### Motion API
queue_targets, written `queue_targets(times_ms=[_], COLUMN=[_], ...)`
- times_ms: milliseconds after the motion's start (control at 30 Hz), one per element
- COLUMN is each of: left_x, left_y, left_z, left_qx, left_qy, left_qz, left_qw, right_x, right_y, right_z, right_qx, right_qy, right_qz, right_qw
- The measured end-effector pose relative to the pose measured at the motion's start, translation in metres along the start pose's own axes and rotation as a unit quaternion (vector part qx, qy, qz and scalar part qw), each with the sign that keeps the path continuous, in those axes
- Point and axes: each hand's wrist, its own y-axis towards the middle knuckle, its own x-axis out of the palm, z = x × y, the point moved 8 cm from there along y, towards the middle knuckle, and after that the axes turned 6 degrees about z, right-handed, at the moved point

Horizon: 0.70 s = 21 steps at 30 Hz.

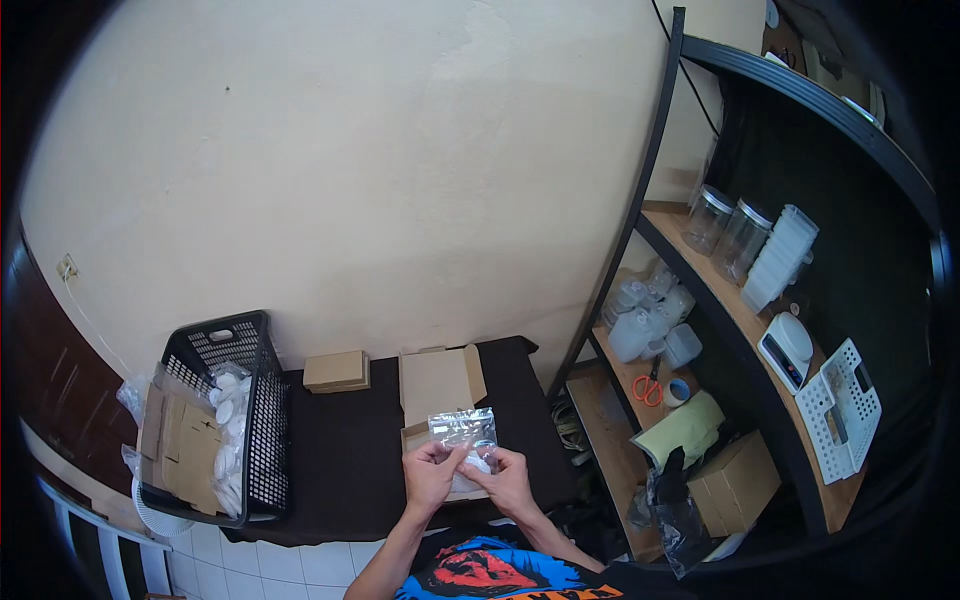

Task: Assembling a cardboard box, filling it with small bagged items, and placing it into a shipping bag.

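Between them, my left hand and my right hand hold a clear plastic zip bag by its sides. White contents show low in the bag, partly behind my fingers and too small to name. Beneath the bag lies an open cardboard mailer box, its lid folded back towards the wall. My hands and the bag hide most of the box's lower part.
A black plastic crate with cardboard and bagged white round items stands at the left on the black tablecloth. Stacked flat cardboard boxes lie near the wall. At the right, a metal-framed shelf bears jars, orange-handled scissors and a scale.
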Motion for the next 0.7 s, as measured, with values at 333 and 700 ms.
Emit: queue_targets(times_ms=[333, 700], left_x=[-0.010, 0.005], left_y=[0.014, 0.013], left_z=[-0.007, -0.015], left_qx=[0.018, -0.023], left_qy=[0.044, -0.023], left_qz=[0.029, 0.004], left_qw=[0.998, 0.999], right_x=[0.007, 0.003], right_y=[0.006, 0.015], right_z=[0.002, -0.006], right_qx=[0.022, 0.027], right_qy=[-0.006, -0.017], right_qz=[-0.074, -0.040], right_qw=[0.997, 0.999])
